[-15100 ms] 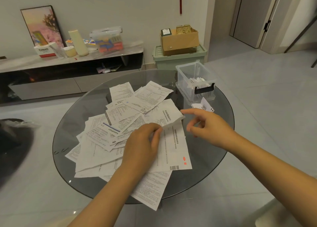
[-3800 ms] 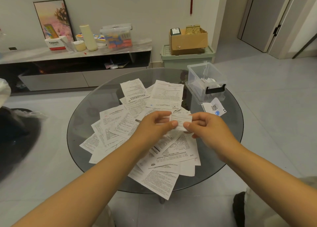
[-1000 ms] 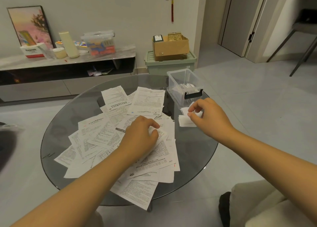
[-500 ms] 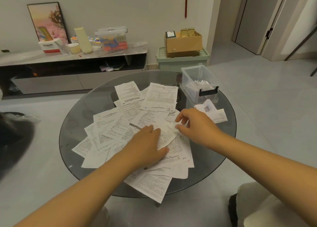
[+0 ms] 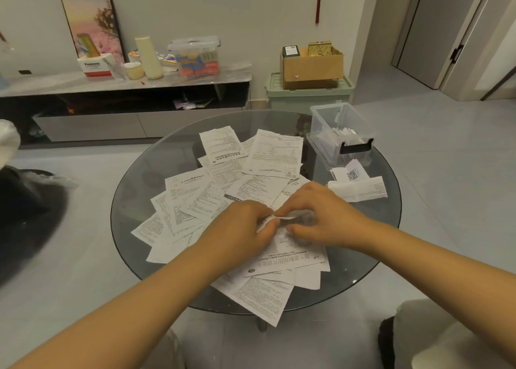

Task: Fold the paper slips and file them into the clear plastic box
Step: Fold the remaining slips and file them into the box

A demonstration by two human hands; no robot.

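Several printed paper slips lie spread in a loose pile over the round glass table. My left hand and my right hand meet over the near middle of the pile and together pinch the raised edge of one paper slip. The clear plastic box with a black handle stands at the table's far right and holds several folded slips. Two folded slips lie on the glass just in front of the box.
A low TV cabinet along the back wall carries a tissue box, a cream bottle and a lidded plastic container. A cardboard box sits on a green storage bin. A dark bag lies on the floor at left.
My right hand has come back from the folded slips by the box to the pile. Both hands now pinch a slip's edge, where half a second ago they lay flat over the papers.
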